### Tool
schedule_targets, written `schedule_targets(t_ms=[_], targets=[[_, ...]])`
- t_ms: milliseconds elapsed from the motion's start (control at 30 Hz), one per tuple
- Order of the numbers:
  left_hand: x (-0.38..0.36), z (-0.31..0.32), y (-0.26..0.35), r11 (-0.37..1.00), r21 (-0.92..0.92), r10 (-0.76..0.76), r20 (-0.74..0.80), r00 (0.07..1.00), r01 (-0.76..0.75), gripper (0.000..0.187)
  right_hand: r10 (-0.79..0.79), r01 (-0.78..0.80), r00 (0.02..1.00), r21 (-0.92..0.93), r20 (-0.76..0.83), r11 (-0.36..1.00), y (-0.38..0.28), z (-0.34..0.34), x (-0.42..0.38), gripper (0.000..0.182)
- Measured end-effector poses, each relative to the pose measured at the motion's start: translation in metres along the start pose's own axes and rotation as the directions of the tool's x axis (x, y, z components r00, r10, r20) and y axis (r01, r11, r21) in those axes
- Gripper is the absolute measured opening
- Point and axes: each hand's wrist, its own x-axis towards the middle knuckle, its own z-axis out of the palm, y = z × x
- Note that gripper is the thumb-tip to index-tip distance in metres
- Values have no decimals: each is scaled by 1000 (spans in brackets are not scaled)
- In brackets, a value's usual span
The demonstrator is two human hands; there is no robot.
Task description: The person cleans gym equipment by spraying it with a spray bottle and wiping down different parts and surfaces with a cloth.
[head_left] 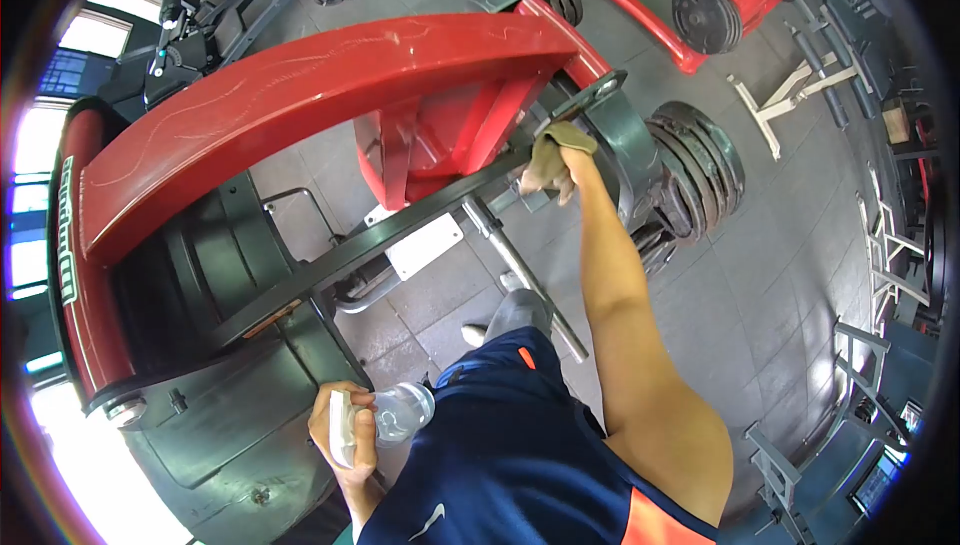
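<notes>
My left hand is closed around the white spray head of a bottle, with the fingers wrapped over it and the thumb along its near side. The bottle is clear and see-through, and its rounded body points away from the spray head toward my shorts. I can't tell how much liquid is in it.

My right hand is at the end of my outstretched arm, gripping a cloth. The cloth is olive on top and paler, brownish grey lower down; it is bunched and creased, with a loose part hanging under my fingers. It lies at the upper end of a long dark bar on the machine, just beside the dark green bracket.

The machine's big curved beam is glossy red, with pale, wavy scuff lines along its face. A red upright at its left end bears white lettering on a green label. Below the beam are dark, smooth panels, and my left hand is near their edge. A bare metal handle slants down toward my leg. Round weight plates, dark with worn, greyish rims, are stacked beside the bracket, to the right of the cloth, above the grey tiled floor.
</notes>
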Motion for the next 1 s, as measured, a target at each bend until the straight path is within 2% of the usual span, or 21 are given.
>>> schedule_targets(t_ms=[33, 67, 100, 200, 333, 367, 467, 500, 533, 567, 633, 700, 733, 767, 800, 867, 900, 933, 967, 1000], targets=[[1, -1, -2, 1000, -14, -2, -1, 1000, 2, 31, 193, -189, 981, 203, -2, 961, -27, -2, -2, 49], [-2, -2, -3, 1000, -25, -18, 5, 1000, 18, 30, 392, -375, 919, 390, 39, 841, -47, -7, -19, 48], [-2, -2, -3, 999, -33, -32, 15, 999, 32, 28, 558, -519, 822, 554, 114, 651, -63, -10, -34, 47], [1, -3, -4, 998, -46, -52, 33, 998, 53, 25, 485, -388, 868, 755, 107, 529, -54, -3, -41, 42], [5, -6, -14, 998, -27, -57, 36, 998, 58, 21, 572, -336, 815, 732, -89, 592, -68, 8, -61, 43], [6, -7, -14, 998, -15, -59, 33, 998, 60, 21, 599, -309, 791, 761, -127, 571, -81, 14, -73, 42], [11, -7, -9, 997, 28, -79, 16, 997, 79, 21, 454, -334, 890, 604, -53, 724, -90, 6, -68, 43], [13, -6, -10, 996, 29, -85, 8, 996, 85, 22, 417, -329, 896, 406, -150, 853, -72, 3, -47, 32], [14, -5, -10, 995, 30, -98, 9, 995, 97, 22, 107, -112, 990, -46, -96, 993, -42, -17, -28, 30], [17, -4, -10, 994, 28, -103, 11, 995, 102, 22, 139, -193, 974, -328, -180, 925, -53, -20, -22, 34], [24, -2, -9, 996, 37, -86, 45, 995, 84, 23, -25, -112, 977, -609, -211, 786, -60, -21, -27, 40], [26, 1, -7, 997, 28, -67, 62, 996, 66, 23, -356, 230, 932, -653, -65, 722, -68, -13, -61, 44], [30, 3, -5, 999, 19, -52, 71, 996, 51, 23, -629, 430, 776, -695, -41, 576, -74, 0, -88, 54], [32, 5, -3, 999, 10, -40, 81, 996, 39, 24, -580, 494, 810, -434, -85, 754, -107, 18, -129, 58], [33, 6, -2, 999, 8, -41, 80, 996, 40, 24, -553, 501, 824, -296, -124, 813, -128, 39, -161, 57], [34, 6, -1, 999, 10, -40, 80, 996, 39, 24, -384, 389, 885, -35, -263, 921, -155, 89, -204, 54], [34, 6, 0, 999, 16, -36, 78, 996, 35, 24, -222, 293, 916, 178, -334, 939, -158, 109, -208, 53], [35, 5, 1, 1000, 13, -26, 81, 996, 25, 24, -8, 194, 928, 466, -371, 864, -154, 125, -197, 53], [34, 3, 2, 1000, 12, -21, 82, 996, 20, 24, 191, 136, 915, 716, -356, 684, -145, 131, -176, 53], [30, -1, 3, 1000, 13, -20, 79, 997, 19, 23, 333, 101, 904, 889, -270, 447, -128, 130, -147, 53]])
